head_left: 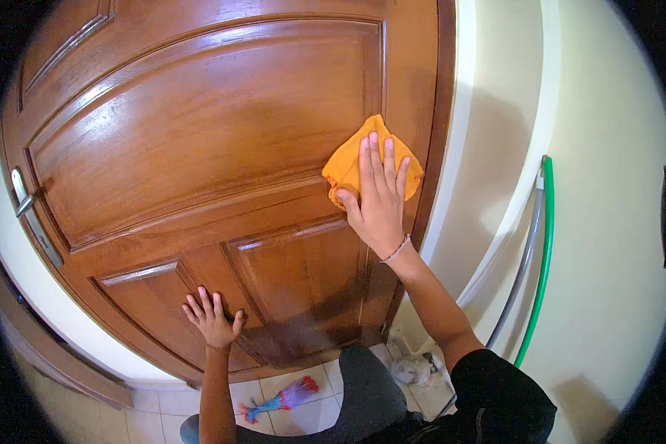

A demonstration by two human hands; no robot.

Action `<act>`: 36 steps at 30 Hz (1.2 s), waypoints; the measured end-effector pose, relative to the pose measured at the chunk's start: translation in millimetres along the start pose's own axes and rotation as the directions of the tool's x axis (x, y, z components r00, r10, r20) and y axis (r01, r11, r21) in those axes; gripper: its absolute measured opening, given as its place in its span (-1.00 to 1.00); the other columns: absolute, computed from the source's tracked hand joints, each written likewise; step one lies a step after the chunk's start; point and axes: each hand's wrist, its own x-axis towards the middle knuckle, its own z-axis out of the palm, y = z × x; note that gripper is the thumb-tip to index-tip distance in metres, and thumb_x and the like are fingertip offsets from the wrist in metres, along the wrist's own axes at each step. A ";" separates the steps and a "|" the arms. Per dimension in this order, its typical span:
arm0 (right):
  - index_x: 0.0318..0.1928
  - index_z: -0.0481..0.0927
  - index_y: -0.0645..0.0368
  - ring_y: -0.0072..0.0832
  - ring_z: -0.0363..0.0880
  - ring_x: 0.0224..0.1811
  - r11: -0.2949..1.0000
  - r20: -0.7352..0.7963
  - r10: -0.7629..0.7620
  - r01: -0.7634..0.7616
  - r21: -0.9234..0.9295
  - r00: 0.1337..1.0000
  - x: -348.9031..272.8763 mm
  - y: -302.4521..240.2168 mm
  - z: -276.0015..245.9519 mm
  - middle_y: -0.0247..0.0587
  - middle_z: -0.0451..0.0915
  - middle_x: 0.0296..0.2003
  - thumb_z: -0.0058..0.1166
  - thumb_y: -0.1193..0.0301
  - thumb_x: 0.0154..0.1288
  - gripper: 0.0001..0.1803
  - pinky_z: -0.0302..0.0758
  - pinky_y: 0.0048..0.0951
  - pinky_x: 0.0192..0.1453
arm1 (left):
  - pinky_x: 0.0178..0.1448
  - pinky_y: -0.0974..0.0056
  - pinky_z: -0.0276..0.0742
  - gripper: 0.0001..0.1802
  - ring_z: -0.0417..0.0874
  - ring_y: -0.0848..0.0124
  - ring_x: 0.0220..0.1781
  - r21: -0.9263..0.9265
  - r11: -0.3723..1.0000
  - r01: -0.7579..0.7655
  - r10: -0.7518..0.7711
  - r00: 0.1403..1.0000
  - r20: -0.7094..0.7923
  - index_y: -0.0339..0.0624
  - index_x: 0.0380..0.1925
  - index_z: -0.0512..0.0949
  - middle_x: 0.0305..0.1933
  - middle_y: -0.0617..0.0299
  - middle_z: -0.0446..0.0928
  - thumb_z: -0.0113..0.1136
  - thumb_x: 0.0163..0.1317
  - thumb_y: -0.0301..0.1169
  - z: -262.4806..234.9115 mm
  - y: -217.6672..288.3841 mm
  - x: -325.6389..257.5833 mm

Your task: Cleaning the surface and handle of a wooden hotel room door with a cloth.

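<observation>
A brown panelled wooden door (200, 140) stands in front of me. My right hand (381, 200) lies flat on an orange cloth (351, 163), fingers stretched upward, and holds it pressed against the door's right side, where the upper panel's moulding meets the frame. A thin bracelet (397, 249) circles my right wrist. Lower and to the left, my left hand (213, 320) rests on a lower door panel with spread fingers and nothing in it. At the door's left edge is a metal lever handle (27, 203) on a long plate.
On the right, a green hose (547, 244) and a grey pipe (520, 274) hang along the cream wall (607, 222). A blue and red bundle (283, 398) lies on the tiled floor (159, 402) by my knee. Clear plastic (413, 370) sits in the corner beside the door.
</observation>
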 end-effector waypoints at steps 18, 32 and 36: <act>0.71 0.19 0.24 0.03 -0.08 0.83 0.995 -0.264 -0.094 0.086 -0.041 0.960 142.2 5.4 -16.4 0.01 0.16 0.74 -0.09 -0.26 0.64 -0.02 -0.23 0.38 0.79 | 0.77 -0.54 -0.31 -0.04 -0.14 -0.39 0.83 0.015 1.000 -0.022 0.022 1.000 0.020 -0.01 0.76 0.06 0.84 -0.20 0.01 0.03 0.57 0.23 -7.7 2.9 5.6; 0.73 0.10 0.28 0.12 -0.12 0.83 0.999 -0.166 0.011 -0.006 0.033 0.986 63.5 -14.5 -11.2 0.07 0.10 0.74 0.07 -0.15 0.60 0.01 -0.31 0.40 0.79 | 0.77 -0.54 -0.31 -0.04 -0.13 -0.41 0.83 0.043 0.999 -0.028 0.028 1.000 0.012 -0.04 0.76 0.06 0.83 -0.20 0.02 0.00 0.57 0.25 -5.1 1.3 5.0; 0.75 0.04 0.29 0.13 -0.21 0.85 0.999 -0.050 0.044 -0.044 0.013 0.998 21.6 -12.6 -1.2 0.07 0.01 0.78 -0.01 -0.17 0.64 0.02 -0.36 0.41 0.78 | 0.77 -0.54 -0.31 -0.04 -0.14 -0.39 0.84 0.029 0.999 -0.024 0.023 1.000 0.016 0.01 0.78 0.05 0.84 -0.17 0.02 -0.01 0.58 0.25 -3.7 1.9 2.6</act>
